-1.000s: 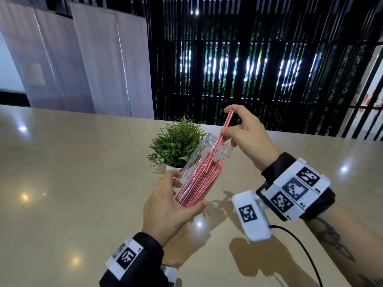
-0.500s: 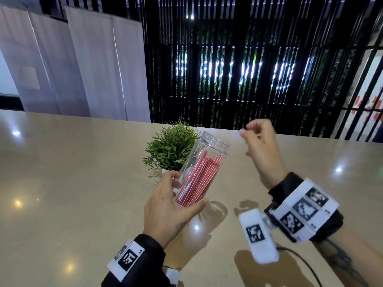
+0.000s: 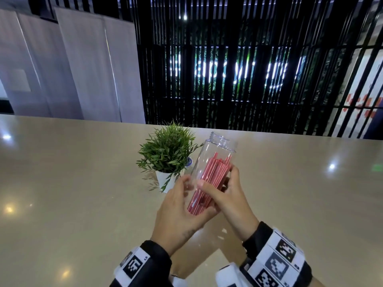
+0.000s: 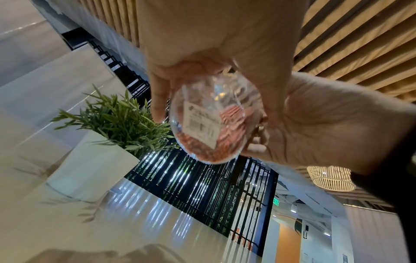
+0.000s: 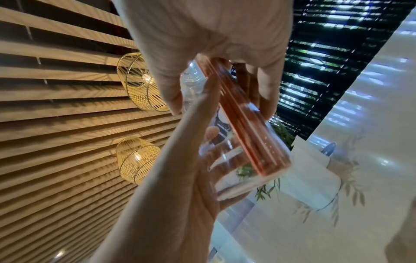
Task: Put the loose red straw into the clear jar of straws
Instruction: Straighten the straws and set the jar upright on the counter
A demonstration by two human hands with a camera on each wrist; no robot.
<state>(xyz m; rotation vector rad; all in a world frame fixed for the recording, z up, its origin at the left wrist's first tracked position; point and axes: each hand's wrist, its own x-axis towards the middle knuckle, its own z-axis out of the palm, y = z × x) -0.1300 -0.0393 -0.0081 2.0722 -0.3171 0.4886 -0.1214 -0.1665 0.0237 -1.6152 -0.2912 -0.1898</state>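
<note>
A clear jar (image 3: 215, 154) full of red straws (image 3: 209, 179) is held tilted above the table, its open mouth pointing up and away. My left hand (image 3: 182, 206) grips the jar's lower end from the left. My right hand (image 3: 226, 193) wraps its thumb and fingers round the jar's middle from the right. In the left wrist view the jar's base (image 4: 209, 122) shows a white barcode label. The right wrist view shows the straws (image 5: 245, 124) lying along the jar's wall. All straws sit inside the jar; none is loose in either hand.
A small green plant in a white pot (image 3: 167, 181) stands on the beige table (image 3: 72, 204) just left of and behind the jar. A dark slatted wall runs behind the table's far edge.
One second ago my right hand was pushing a red straw into the jar's mouth. It let go, lifted away, then came down and took hold of the jar's middle.
</note>
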